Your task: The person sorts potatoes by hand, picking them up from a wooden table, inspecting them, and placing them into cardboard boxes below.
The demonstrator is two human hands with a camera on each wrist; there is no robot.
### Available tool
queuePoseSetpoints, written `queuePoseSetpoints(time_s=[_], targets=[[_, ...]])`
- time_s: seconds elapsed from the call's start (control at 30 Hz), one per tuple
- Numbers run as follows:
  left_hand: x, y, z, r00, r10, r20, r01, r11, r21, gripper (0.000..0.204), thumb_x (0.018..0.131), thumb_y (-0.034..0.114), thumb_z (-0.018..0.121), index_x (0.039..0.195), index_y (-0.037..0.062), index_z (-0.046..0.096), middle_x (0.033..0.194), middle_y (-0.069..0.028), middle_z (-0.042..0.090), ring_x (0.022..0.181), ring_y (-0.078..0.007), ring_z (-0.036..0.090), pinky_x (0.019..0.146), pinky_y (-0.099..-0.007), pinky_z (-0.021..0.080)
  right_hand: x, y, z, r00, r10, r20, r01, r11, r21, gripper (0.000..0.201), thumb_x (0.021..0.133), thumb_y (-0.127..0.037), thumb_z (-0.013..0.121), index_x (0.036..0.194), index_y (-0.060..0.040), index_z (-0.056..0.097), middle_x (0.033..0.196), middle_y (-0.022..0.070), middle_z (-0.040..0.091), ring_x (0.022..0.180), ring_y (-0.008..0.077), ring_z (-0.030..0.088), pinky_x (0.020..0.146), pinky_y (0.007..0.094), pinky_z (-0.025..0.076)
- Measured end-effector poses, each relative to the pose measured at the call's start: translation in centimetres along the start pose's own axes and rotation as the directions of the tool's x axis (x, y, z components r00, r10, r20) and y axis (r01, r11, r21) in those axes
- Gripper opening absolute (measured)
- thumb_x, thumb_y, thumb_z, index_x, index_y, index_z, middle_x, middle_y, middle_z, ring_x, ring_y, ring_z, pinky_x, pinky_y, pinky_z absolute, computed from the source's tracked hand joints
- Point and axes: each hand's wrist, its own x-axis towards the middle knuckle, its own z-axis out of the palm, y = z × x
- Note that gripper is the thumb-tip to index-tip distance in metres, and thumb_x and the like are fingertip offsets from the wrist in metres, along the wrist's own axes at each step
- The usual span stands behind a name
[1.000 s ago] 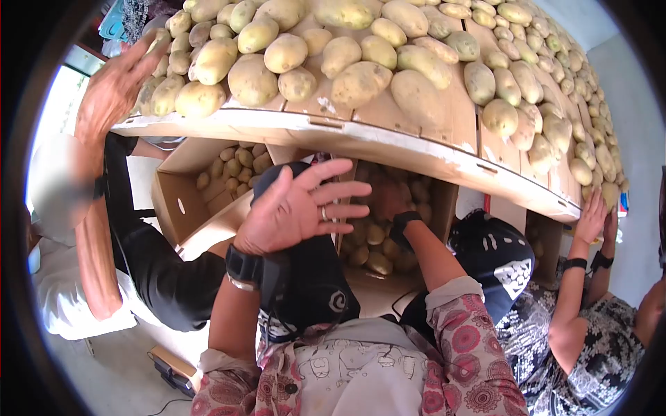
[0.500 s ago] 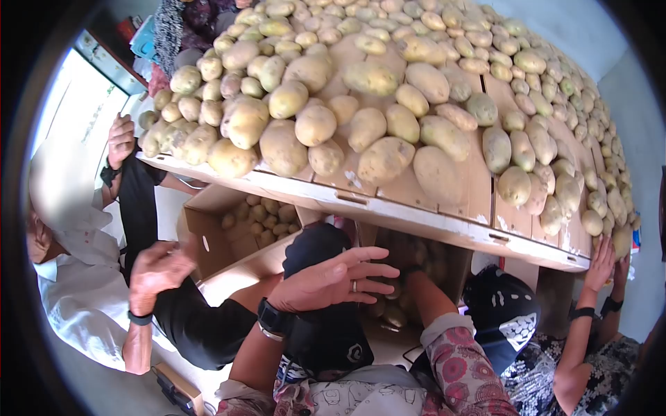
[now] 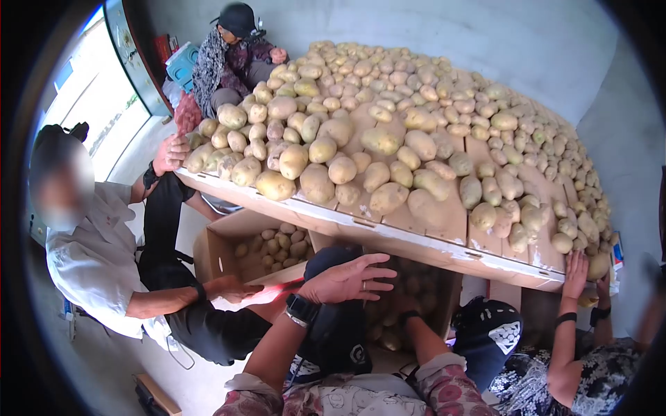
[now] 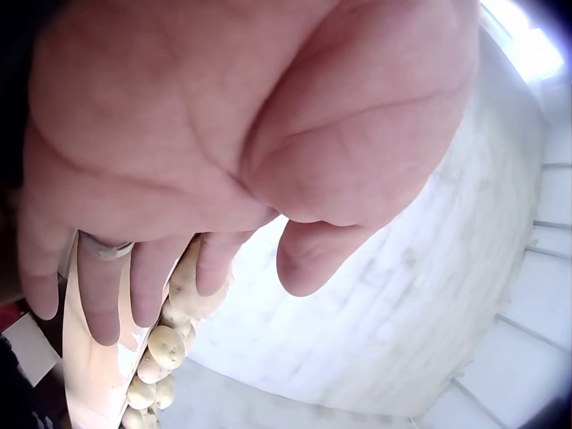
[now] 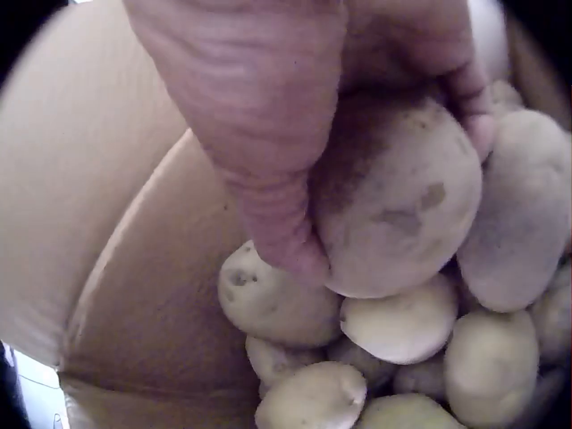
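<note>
My left hand (image 3: pixel 347 281) hangs in the air in front of the table's front edge, fingers spread and holding nothing. A ring and the bare palm show in the left wrist view. Down in the cardboard box (image 5: pixel 152 295) below the table edge, my right hand (image 5: pixel 259 116) grips a large potato (image 5: pixel 402 206) with thumb and fingers around its sides. That potato has brown patches and is just above several other potatoes (image 5: pixel 308 393). In the head view the right hand is mostly in shadow inside the box.
Potatoes cover much of the cardboard-topped table (image 3: pixel 444 215). A second cardboard box (image 3: pixel 208 253) with potatoes stands left of mine. A person in a white shirt (image 3: pixel 97 256) sits at left; another person's hand (image 3: pixel 576 274) touches the table corner at right. Someone sits behind the table.
The head view has tilted up, showing more of the far table and a seated person. The left neighbour's near hand has moved down from the potatoes towards the boxes. My left hand stays spread.
</note>
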Motion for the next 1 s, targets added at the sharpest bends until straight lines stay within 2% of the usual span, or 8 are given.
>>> queuePoseSetpoints(time_s=[0.2,0.43,0.6,0.67,0.7,0.77,0.9,1.0], targets=[[0.3,-0.5,-0.5,0.999,-0.003,0.046,0.003,1.0,-0.008,0.06,0.093,0.044,0.043,0.142,0.0159,0.023,0.142,-0.0135,0.031,0.126,-0.0283,0.038,0.101,-0.0431,0.034,-3.7,-1.0,-0.1,0.973,-0.223,0.065,0.229,0.968,-0.103,0.047,0.08,-0.031,0.056,0.122,-0.0076,0.052,0.115,0.0203,0.056,0.104,0.0348,0.057,0.087,0.0449,0.045],[1.4,-2.4,-1.6,0.997,-0.013,0.078,0.014,1.0,-0.012,0.056,0.093,0.043,0.045,0.141,0.0191,0.026,0.143,-0.0094,0.031,0.128,-0.0247,0.036,0.101,-0.0423,0.033,-9.9,-4.0,-7.3,0.801,-0.598,0.044,0.598,0.802,0.011,0.055,0.076,-0.036,0.065,0.122,-0.01,0.053,0.11,0.0199,0.061,0.1,0.0339,0.06,0.087,0.0401,0.046],[2.2,-3.8,-3.2,0.996,0.086,0.022,-0.086,0.996,0.027,0.053,0.092,0.047,0.043,0.14,0.0287,0.028,0.143,0.0009,0.03,0.129,-0.0184,0.03,0.102,-0.0475,0.024,-16.3,-3.9,-17.7,0.95,-0.296,-0.101,0.312,0.868,0.388,0.06,0.073,-0.034,0.069,0.119,0.0007,0.052,0.101,0.014,0.063,0.09,0.022,0.061,0.082,0.0316,0.047],[2.7,-4.5,-3.8,0.995,0.094,0.018,-0.094,0.996,0.001,0.055,0.092,0.049,0.041,0.141,0.0301,0.025,0.146,-0.0017,0.024,0.132,-0.0241,0.026,0.103,-0.0535,0.022,-17.4,-2.7,-19.6,0.945,-0.232,-0.23,0.326,0.621,0.713,0.047,0.076,-0.027,0.068,0.111,0.0025,0.056,0.097,0.01,0.062,0.085,0.017,0.059,0.076,0.0298,0.048],[2.6,-4.3,-2.3,0.996,0.063,-0.056,-0.063,0.998,0.004,0.057,0.092,0.05,0.041,0.142,0.0305,0.022,0.149,-0.0058,0.018,0.134,-0.0305,0.022,0.103,-0.0573,0.018,-18.4,-3.6,-20.3,0.942,-0.246,-0.228,0.334,0.626,0.705,0.047,0.076,-0.027,0.068,0.111,0.0025,0.056,0.097,0.01,0.062,0.085,0.017,0.059,0.076,0.0298,0.048],[2.6,-4.4,-1.1,0.999,0.045,-0.019,-0.045,0.999,0.012,0.064,0.091,0.054,0.04,0.143,0.0272,0.015,0.149,-0.0116,0.016,0.13,-0.0344,0.029,0.101,-0.0534,0.027,-20.3,-5.4,-21.4,0.884,-0.092,-0.457,0.461,0.318,0.828,0.042,0.081,-0.023,0.063,0.113,0.0021,0.051,0.1,0.0082,0.059,0.086,0.0158,0.056,0.075,0.0286,0.047],[2.9,-5.1,0.0,0.995,0.04,0.095,-0.032,0.996,-0.089,0.07,0.088,0.062,0.038,0.141,0.0196,0.021,0.135,-0.0119,0.042,0.114,-0.0305,0.05,0.089,-0.046,0.045,-20.1,-7.5,-20.9,0.749,-0.205,-0.63,0.616,0.564,0.55,0.047,0.084,-0.023,0.06,0.119,0.0042,0.043,0.105,0.0121,0.057,0.091,0.018,0.055,0.08,0.0275,0.045],[3.0,-4.9,-0.7,0.994,0.053,0.097,-0.035,0.984,-0.178,0.065,0.086,0.066,0.036,0.133,0.0199,0.034,0.126,-0.0088,0.049,0.11,-0.0261,0.053,0.085,-0.0475,0.048,-20.2,-9.1,-18.5,0.545,-0.461,-0.7,0.68,0.732,0.048,0.049,0.085,-0.02,0.058,0.124,0.0062,0.041,0.108,0.0142,0.056,0.098,0.0215,0.056,0.086,0.0305,0.044]])
